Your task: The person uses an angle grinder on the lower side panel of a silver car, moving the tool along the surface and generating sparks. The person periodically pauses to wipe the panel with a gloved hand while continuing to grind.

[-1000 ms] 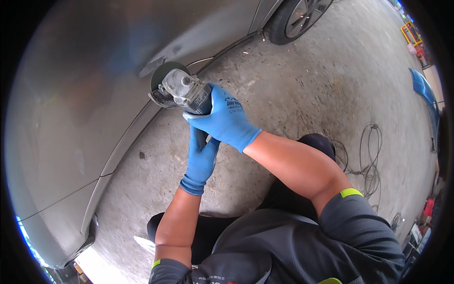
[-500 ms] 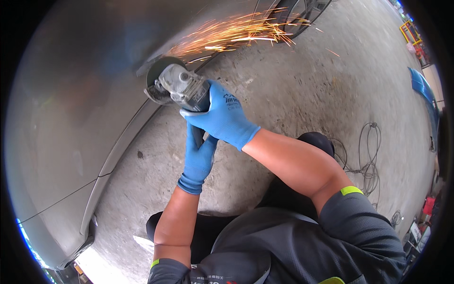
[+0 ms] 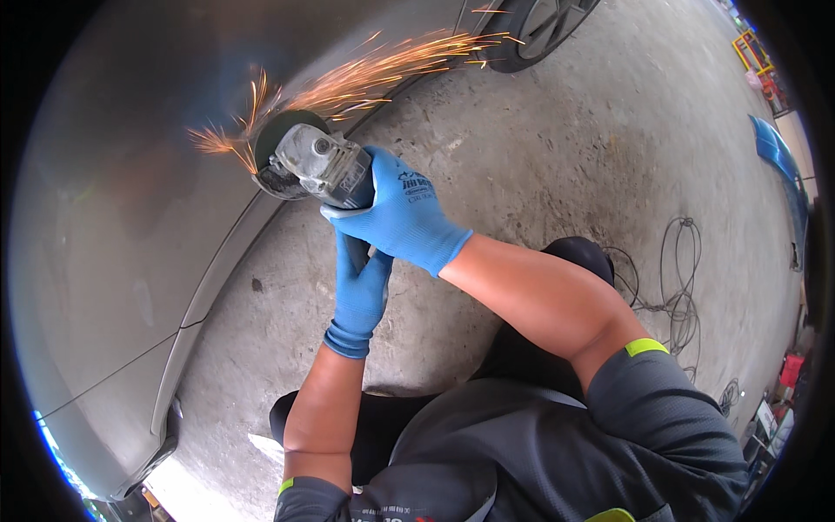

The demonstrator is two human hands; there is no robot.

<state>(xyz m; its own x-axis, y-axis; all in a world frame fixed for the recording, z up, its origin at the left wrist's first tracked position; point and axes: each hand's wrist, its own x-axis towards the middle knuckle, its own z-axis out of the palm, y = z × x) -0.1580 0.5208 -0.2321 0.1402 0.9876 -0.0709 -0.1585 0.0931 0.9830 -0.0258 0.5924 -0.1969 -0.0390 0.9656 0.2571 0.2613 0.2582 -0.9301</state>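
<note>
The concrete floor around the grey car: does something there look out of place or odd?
Yes, toward the right of the concrete floor: a dark cable lies in untidy, tangled loops rather than a neat coil, and a blue curved panel, seemingly detached, sits apart from the grey car. Dark stains also mark it.

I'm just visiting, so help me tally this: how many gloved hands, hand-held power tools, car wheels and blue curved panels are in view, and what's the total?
Gloved hands: 2 (left hand, right hand)
Hand-held power tools: 1 (grinder)
Car wheels: 1 (dark wheel)
Blue curved panels: 1 (blue panel)
Total: 5
</note>
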